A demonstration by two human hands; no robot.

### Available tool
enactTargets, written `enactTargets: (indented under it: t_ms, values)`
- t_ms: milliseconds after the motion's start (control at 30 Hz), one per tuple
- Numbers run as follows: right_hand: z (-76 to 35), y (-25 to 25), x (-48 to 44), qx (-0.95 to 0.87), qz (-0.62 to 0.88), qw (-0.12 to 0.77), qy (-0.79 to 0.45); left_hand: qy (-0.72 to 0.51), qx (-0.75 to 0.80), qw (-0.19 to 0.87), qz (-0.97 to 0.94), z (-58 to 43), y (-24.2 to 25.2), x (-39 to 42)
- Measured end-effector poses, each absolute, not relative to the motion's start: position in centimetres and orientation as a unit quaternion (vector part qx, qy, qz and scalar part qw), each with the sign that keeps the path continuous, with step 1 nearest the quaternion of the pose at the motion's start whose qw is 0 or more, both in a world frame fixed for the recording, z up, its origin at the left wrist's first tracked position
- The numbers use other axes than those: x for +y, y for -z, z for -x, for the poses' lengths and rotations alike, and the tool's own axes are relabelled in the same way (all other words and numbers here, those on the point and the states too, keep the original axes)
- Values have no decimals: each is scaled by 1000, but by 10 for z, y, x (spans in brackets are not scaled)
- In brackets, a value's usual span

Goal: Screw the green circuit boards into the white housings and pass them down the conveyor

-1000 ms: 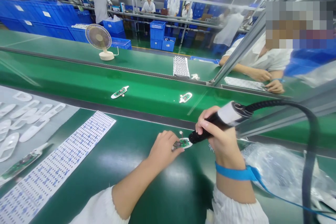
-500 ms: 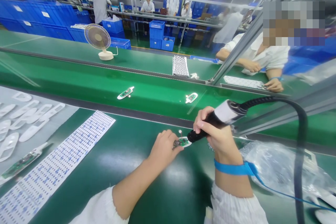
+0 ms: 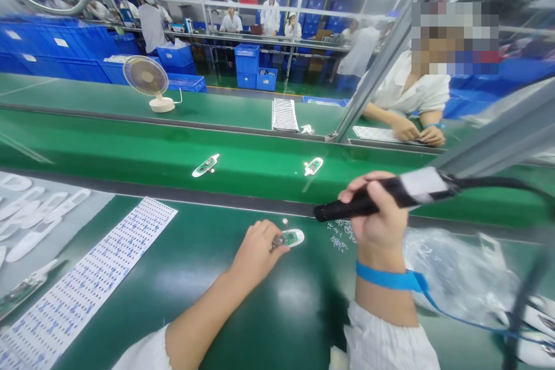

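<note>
My left hand (image 3: 259, 245) is closed on the near end of a white plastic housing with a green circuit board (image 3: 293, 237), holding it against the green bench. A small round part on a wire (image 3: 285, 222) sticks up beside the board. My right hand (image 3: 378, 214) wraps round a black electric screwdriver (image 3: 347, 208) with a white label and a cable. Its tip is in the air, apart from the housing and to its upper right. Below the tip lies a pile of small screws (image 3: 339, 241). A blue wrist strap (image 3: 385, 277) circles my right wrist.
A printed label sheet (image 3: 91, 283) and white housings (image 3: 39, 225) lie at left. Two board assemblies (image 3: 206, 166) sit on the green belt (image 3: 251, 162). A plastic bag (image 3: 455, 277) is at right. Across stand a fan (image 3: 146, 78) and a co-worker (image 3: 416, 92) behind a metal post (image 3: 381, 58).
My right hand has lifted the screwdriver off the housing, turning it more level and moving it rightward. My left hand keeps its hold. The view has shifted slightly.
</note>
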State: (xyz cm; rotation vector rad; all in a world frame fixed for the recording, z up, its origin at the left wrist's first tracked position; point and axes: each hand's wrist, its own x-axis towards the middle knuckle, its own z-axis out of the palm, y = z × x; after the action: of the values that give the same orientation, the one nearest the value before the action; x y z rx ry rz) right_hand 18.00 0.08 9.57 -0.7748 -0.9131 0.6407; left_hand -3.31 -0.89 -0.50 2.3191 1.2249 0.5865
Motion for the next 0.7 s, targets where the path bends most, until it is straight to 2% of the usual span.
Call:
enactTargets:
  t_ms: [100, 167, 367, 567, 700]
  values:
    - [-201, -97, -1, -361, 413, 820, -163, -228, 432, 188, -852, 34, 1, 34]
    - [-211, -94, -3, -347, 438, 817, -141, -220, 449, 161, -851, 30, -6, 79]
    - [-223, -85, -3, -336, 434, 813, -193, -184, 523, 117, -824, 7, -17, 192]
    - [-224, -74, -1, -352, 432, 799, -228, -172, 559, 86, -806, 32, -12, 205]
    - [-223, -75, -1, -343, 429, 805, -227, -161, 666, 18, -728, 87, -17, 207]
